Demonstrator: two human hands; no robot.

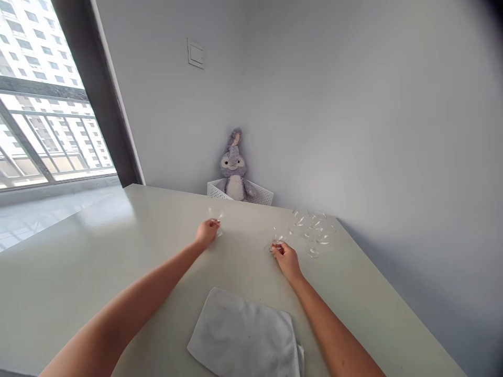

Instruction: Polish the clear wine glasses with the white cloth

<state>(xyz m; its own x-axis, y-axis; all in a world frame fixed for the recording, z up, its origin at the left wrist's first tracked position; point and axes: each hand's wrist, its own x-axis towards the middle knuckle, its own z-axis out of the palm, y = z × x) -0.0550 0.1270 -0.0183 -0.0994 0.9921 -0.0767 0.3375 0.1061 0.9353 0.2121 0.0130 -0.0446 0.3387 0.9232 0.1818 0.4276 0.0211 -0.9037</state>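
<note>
At the far middle of the table, my left hand (207, 233) is closed, fingers pinched round the stem of a clear wine glass (216, 212). That glass stands upright with its foot at the table top. To the right, my right hand (287, 259) pinches a second clear wine glass (279, 235) low down, near its foot; its outline is faint and I cannot tell whether it tilts. Just beyond my right hand stand three more stemmed glasses, a near one (323, 234), a back left one (300, 217) and a back right one (316, 220).
A folded grey-white cloth (245, 335) lies on the pale table (165, 214) at its near side, between my forearms. Behind the far edge, a plush rabbit (234, 173) sits in a white perforated basket (264, 197). Grey walls meet at the corner; a window is at left.
</note>
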